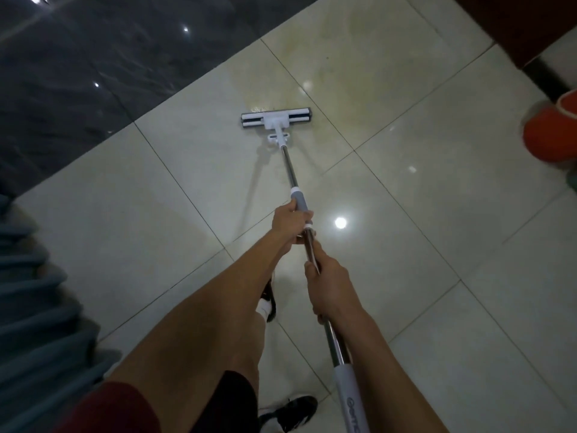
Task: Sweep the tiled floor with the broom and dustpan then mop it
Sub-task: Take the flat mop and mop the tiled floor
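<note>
Two hands share one mop [290, 170] in the head view, spaced apart along its metal shaft so the lower one can steer and the upper one can drive. The left hand [288, 221] is farther down, its fingers [307, 218] curled tight round the grey collar grip; the right hand [327, 289] is nearer the body, fingers wrapped round the bare steel just above a second grey sleeve. Both are clamped on the shaft, neither loose.

The shaft slants away from the person, which keeps the flat white mop head [276, 119] pressed level on the pale tiled floor [437, 198], well ahead of the feet. The head lies just short of a yellowish stained patch [327, 82], with a wet sheen touching its far edge, so the mopping stage looks under way and that patch seems the likely target.

Dark glossy stone [78, 73] borders the tiles on the left. An orange object [549, 135] sits at the right edge, well apart from the mop. Black-and-white shoes [290, 410] show below. No broom or dustpan is in view.
</note>
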The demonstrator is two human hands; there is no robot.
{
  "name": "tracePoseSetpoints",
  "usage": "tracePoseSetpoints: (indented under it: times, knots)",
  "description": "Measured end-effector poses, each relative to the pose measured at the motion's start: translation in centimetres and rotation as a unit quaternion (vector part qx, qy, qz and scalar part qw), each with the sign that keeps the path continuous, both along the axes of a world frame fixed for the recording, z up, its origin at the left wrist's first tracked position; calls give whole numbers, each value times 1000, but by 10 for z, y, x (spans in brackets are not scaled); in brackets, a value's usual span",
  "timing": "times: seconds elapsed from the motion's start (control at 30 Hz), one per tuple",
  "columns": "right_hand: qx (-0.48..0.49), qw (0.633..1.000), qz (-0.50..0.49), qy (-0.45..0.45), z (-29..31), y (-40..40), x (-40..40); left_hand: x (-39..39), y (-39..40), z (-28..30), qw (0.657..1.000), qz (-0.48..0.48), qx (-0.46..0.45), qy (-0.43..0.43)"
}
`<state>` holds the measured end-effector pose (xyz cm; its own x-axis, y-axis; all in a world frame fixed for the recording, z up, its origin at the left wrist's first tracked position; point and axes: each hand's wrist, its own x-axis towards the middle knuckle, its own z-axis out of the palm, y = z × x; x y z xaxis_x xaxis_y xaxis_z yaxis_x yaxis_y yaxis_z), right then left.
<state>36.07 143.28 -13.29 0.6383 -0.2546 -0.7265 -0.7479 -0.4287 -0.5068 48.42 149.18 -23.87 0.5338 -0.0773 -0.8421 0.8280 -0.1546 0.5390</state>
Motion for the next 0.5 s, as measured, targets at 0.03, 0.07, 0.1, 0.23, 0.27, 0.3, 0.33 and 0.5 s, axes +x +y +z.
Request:
tracePoseSetpoints:
  times: [0.03,0.07,0.1,0.23,0.27,0.3,0.33,0.5]
  knots:
    - [2,1000,-1,1,1,0,22,21,0,0,1000,10,-6,6]
    - [1,1000,-1,2,2,-1,45,43,0,1,1000,19,-13,11]
    - [-1,1000,-1,3,2,-1,66,64,0,2,999,23,-19,13]
    - [-7,1000,4,11,6,-2,146,143,-1,7,1000,22,-20,11]
    - [-6,1000,5,12,8,-3,164,161,-3,8,1000,20,-17,8]
    - [-2,1000,5,10,9,-6,182,179,-5,9,1000,19,-13,7]
    - [3,1000,5,7,10,-10,198,196,-8,9,1000,19,-11,8]
    - [0,1000,24,13,6,-38,275,271,-33,4,1000,20,15,0]
